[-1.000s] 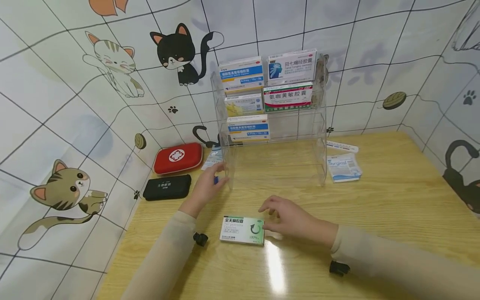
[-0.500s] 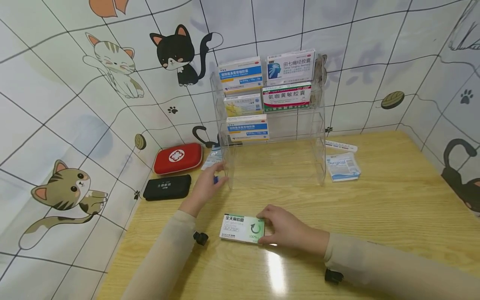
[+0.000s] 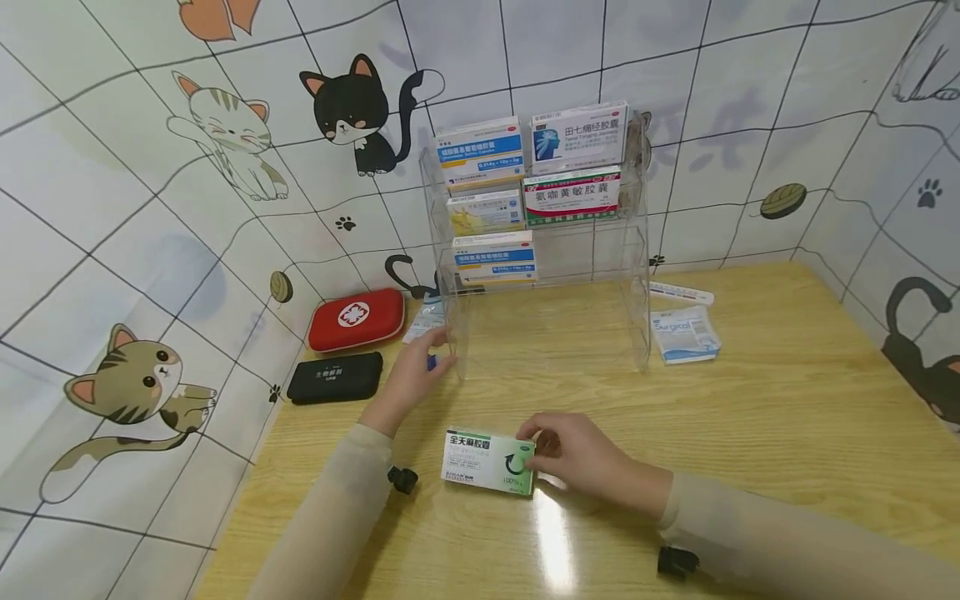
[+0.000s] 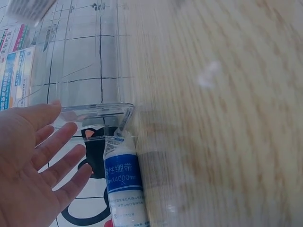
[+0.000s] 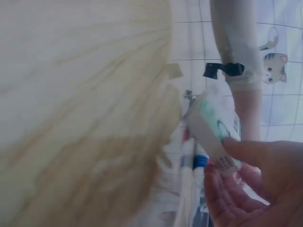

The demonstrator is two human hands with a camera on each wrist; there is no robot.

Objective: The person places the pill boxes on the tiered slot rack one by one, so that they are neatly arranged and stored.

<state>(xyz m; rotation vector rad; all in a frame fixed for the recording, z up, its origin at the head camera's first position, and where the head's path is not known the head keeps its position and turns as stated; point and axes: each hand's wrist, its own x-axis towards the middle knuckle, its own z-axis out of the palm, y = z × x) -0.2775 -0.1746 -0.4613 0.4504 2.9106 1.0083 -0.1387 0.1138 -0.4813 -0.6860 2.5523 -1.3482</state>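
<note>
My right hand pinches the right end of a white and green medicine box between thumb and fingers. In the right wrist view the medicine box is tilted and held by its end. My left hand is at the lower left side of a clear acrylic rack. The left wrist view shows the left hand with its fingers extended and spread beside the rack's edge; whether it touches the rack is unclear. A wrapped bandage roll lies close to those fingers.
Several medicine boxes stand on the rack, including a red and green one. A red zip case and a black case lie at left. A surgical mask packet and a thermometer lie right of the rack.
My right hand has closed in on the medicine box and taken hold of its right end. The box has tilted and shifted slightly right. My left hand has stayed by the rack.
</note>
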